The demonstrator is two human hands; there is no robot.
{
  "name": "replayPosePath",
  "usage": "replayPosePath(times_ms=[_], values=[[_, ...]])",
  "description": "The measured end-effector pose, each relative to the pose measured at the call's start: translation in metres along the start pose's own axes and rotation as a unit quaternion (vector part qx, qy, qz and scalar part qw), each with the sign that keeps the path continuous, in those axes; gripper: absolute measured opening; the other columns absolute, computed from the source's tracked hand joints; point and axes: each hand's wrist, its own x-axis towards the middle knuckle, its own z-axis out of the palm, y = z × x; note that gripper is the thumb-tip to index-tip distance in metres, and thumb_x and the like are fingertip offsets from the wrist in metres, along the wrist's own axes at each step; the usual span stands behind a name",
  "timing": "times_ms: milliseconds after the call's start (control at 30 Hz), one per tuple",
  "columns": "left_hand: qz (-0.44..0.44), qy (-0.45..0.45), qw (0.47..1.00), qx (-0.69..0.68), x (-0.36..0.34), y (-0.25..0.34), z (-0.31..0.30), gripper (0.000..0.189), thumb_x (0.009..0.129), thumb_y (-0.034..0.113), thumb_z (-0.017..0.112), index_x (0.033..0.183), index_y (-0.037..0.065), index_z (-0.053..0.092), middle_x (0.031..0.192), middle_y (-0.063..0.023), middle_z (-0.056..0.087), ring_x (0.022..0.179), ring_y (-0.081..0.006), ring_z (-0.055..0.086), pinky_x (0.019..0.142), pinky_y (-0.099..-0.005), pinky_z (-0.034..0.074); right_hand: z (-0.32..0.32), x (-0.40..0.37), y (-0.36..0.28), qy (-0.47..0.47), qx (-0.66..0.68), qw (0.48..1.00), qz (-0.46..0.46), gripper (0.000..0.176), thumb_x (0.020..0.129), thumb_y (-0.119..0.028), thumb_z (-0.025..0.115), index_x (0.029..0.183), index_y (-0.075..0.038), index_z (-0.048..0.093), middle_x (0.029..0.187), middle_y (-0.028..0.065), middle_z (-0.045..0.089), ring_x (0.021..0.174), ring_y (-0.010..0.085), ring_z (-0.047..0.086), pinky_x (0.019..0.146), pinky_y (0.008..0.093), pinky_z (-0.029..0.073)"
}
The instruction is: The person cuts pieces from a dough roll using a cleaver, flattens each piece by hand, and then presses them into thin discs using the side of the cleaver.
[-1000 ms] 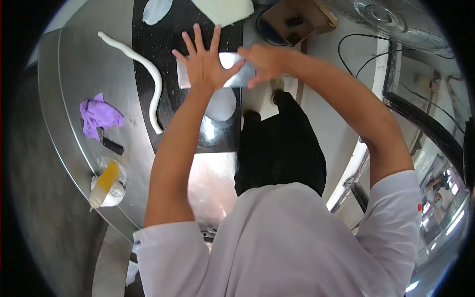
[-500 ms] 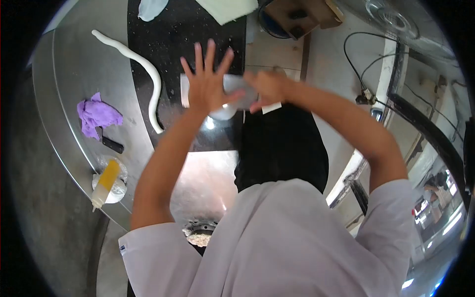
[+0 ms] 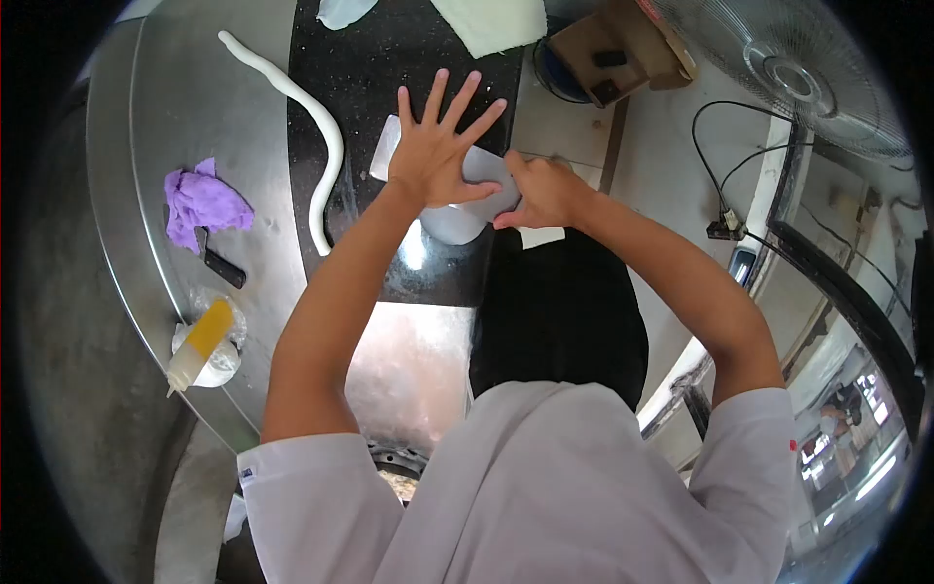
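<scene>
My left hand lies flat with fingers spread on a grey metal sheet or broad blade over the black counter. The right edge of that metal piece is gripped by my right hand, fingers curled round it. Under and beside the metal shows a round, whitish, thin piece, partly hidden by my left hand. A long white rope of what looks like dough curves along the counter's left side.
At the left are a purple cloth, a black-handled tool and a bottle with yellow contents. Pale cloth lies at the top. A cardboard box and a fan stand at the upper right.
The whole view has shifted, with the counter things now slightly further right and higher. Both hands stay at the metal piece, which is now tilted; my right hand looks sharper.
</scene>
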Motion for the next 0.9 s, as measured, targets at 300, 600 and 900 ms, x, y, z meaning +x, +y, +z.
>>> replayPosePath(times_ms=[300,600,900], values=[[-0.004,0.105,0.994,-0.03,0.013,-0.003,0.01,0.109,0.069,0.082,0.065,0.162,0.042,0.024,0.171,-0.0133,0.016,0.156,-0.0437,0.014,0.11,-0.0827,0.013,-0.025,0.004,0.01,-0.024,-0.019,0.999,-0.028,0.089,0.07,-0.06,0.086,0.117,0.006,0.049,0.097,0.0345,0.066,0.09,0.0534,0.065,0.082,0.0553,0.053],[-0.114,0.054,0.982,0.139,0.043,-0.002,-0.037,0.105,0.074,0.073,0.069,0.16,0.022,0.036,0.171,-0.0202,0.011,0.157,-0.045,0.005,0.115,-0.0792,0.005,-0.07,0.06,0.018,0.117,-0.072,0.991,-0.005,0.057,0.078,-0.036,0.082,0.112,0.0,0.053,0.099,0.0277,0.068,0.093,0.0487,0.066,0.079,0.0535,0.054],[0.29,-0.116,0.942,0.121,-0.035,0.01,-0.036,0.082,0.087,0.018,0.075,0.158,0.026,0.036,0.147,-0.0065,0.052,0.137,-0.025,0.051,0.11,-0.0444,0.043,0.063,-0.121,-0.013,0.136,0.201,0.964,0.106,0.068,0.09,-0.037,0.077,0.139,0.002,0.05,0.123,0.0248,0.067,0.108,0.0426,0.068,0.094,0.0453,0.053]])
